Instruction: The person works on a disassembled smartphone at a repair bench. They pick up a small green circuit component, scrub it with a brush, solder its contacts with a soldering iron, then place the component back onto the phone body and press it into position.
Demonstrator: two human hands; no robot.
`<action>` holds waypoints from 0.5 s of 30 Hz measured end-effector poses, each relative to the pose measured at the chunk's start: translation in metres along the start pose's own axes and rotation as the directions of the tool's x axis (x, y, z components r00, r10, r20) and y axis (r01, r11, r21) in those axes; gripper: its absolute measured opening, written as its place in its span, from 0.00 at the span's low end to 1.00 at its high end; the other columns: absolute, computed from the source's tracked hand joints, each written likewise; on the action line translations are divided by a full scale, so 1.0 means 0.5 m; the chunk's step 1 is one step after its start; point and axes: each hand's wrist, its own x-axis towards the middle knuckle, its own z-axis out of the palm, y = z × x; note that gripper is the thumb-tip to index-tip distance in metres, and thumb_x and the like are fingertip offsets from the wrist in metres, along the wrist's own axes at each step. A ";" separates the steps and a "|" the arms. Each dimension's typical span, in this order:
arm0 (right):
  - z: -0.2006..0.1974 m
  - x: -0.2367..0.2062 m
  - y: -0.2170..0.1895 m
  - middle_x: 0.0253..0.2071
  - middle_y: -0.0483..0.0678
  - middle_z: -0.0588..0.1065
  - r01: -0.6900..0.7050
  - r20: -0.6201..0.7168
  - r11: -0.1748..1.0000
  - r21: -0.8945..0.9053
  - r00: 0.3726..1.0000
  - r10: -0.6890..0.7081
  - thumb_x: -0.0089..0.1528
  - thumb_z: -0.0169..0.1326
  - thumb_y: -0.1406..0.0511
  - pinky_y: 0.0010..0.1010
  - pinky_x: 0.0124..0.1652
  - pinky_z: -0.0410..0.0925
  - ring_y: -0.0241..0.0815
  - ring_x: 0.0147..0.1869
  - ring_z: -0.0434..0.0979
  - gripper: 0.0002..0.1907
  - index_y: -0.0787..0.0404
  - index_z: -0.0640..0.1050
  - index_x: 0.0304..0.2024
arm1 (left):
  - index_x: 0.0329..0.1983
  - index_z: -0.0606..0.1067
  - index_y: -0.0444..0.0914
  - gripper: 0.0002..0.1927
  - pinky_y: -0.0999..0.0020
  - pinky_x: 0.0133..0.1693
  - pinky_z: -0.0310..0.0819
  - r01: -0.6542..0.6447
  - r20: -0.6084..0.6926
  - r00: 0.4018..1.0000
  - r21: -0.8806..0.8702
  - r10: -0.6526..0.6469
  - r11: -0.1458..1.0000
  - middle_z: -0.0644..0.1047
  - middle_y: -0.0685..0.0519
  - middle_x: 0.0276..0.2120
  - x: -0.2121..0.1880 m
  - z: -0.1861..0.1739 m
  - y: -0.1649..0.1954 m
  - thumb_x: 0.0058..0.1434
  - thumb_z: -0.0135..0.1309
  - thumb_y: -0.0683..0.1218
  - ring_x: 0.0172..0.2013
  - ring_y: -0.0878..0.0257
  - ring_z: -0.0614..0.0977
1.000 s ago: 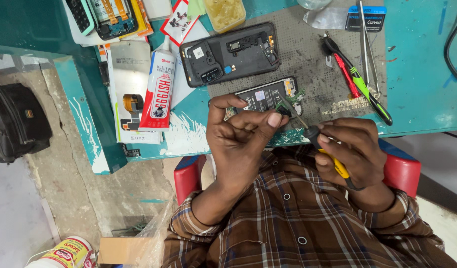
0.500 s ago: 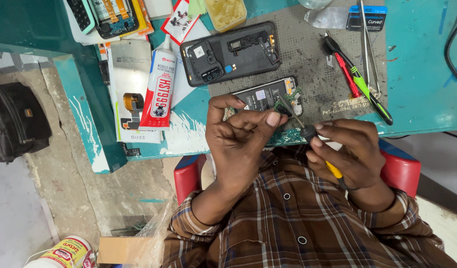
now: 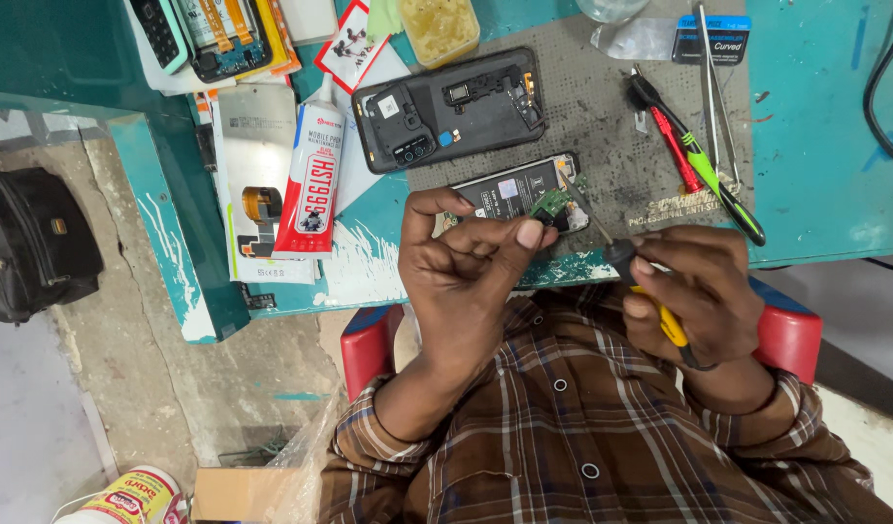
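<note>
Fixing a small phone part with a tiny screwdriver.

Left hand [image 3: 466, 281] pinching a little green circuit board [image 3: 551, 204] between thumb and fingertips, right above the open phone [image 3: 519, 192]. Right hand [image 3: 699, 301] closed around a yellow-and-black screwdriver [image 3: 621, 260], tip touching the green board. Beyond the hands: a black phone back cover [image 3: 451, 109]. Off past the left hand: a red-and-white glue tube [image 3: 311, 180].
</note>
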 end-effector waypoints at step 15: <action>-0.002 0.005 0.005 0.46 0.55 0.77 0.022 -0.025 1.000 -0.003 0.999 -0.022 0.64 0.63 0.68 0.38 0.49 0.73 0.55 0.50 0.77 0.09 0.65 0.80 0.45 | 0.51 0.57 0.36 0.22 0.65 0.50 0.83 -0.023 0.018 1.000 0.017 0.023 1.000 0.82 0.44 0.36 -0.003 0.002 0.006 0.67 0.57 0.29 0.41 0.59 0.86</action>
